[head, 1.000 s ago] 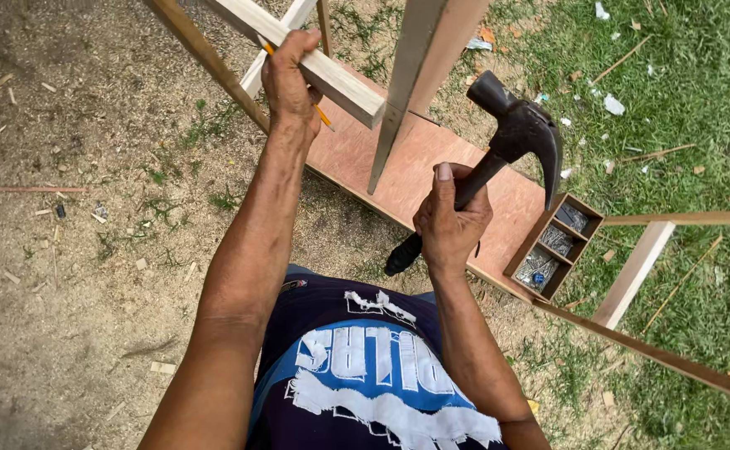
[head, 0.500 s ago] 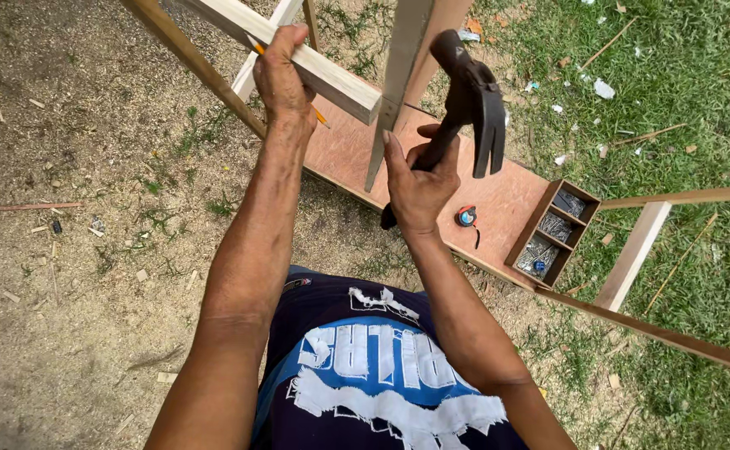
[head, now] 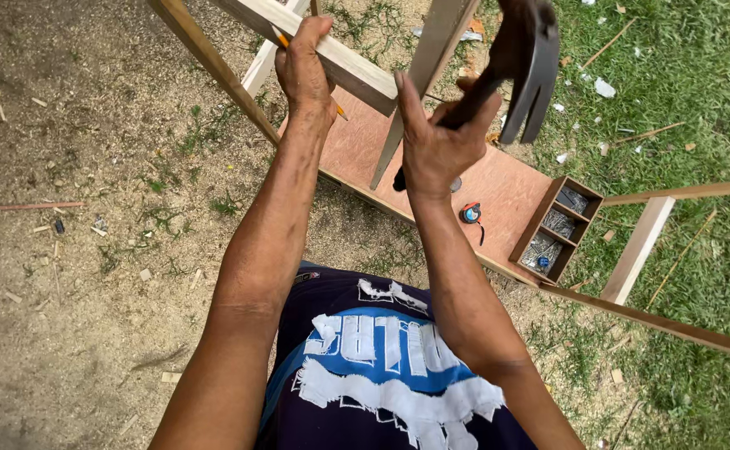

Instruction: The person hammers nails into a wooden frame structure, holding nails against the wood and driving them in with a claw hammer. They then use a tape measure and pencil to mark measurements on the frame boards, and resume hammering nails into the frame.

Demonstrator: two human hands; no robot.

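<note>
Hands: right (head: 436, 137) has raised its gripped hammer (head: 525, 58) higher; left (head: 305, 62) stays clamped on batten (head: 356, 71).

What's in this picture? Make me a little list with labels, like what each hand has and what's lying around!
Place: outdoors, bare dirt on one side, grass on the other
Left hand: grips a pale wooden rail, with an orange pencil tucked under the fingers
Right hand: holds a black claw hammer, raised high
Frame: slanted wooden slats around the hands
Board: reddish plywood board lying below
On the board: small round tape measure
Beside it: wooden nail box with compartments of nails
</note>
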